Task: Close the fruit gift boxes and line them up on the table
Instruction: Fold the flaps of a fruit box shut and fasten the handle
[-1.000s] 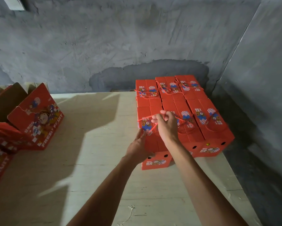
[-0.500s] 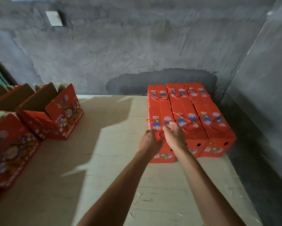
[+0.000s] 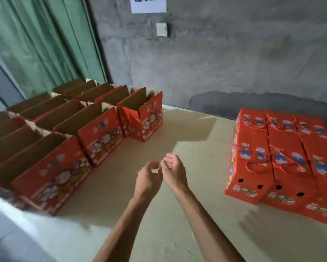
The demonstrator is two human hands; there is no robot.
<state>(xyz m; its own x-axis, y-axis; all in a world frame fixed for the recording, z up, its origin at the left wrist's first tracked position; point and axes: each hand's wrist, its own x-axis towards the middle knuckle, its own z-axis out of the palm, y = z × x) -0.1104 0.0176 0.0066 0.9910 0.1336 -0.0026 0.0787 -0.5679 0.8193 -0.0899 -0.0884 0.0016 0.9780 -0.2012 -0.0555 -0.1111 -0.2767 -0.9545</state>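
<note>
Several closed red gift boxes [image 3: 283, 154] with red string handles stand packed together in rows at the right of the table [image 3: 187, 214]. Several open red gift boxes [image 3: 100, 133] with brown flaps upright stand in rows at the left. The nearest open one [image 3: 53, 176] is at the front left, another [image 3: 142, 118] farther back. My left hand [image 3: 148, 177] and my right hand [image 3: 173, 171] hover side by side over the bare middle of the table, fingers loosely curled and apart, holding nothing. Both are well clear of the boxes on either side.
A grey concrete wall runs behind the table, with a white switch plate [image 3: 161, 29] and a paper sign [image 3: 148, 3] on it. Green sheeting [image 3: 45, 44] hangs at the back left. The table's front left edge [image 3: 17, 220] drops off near the open boxes.
Both hands have let go of the front closed box and its string handle and moved left over the table's middle. The view has swung left, bringing the open boxes in.
</note>
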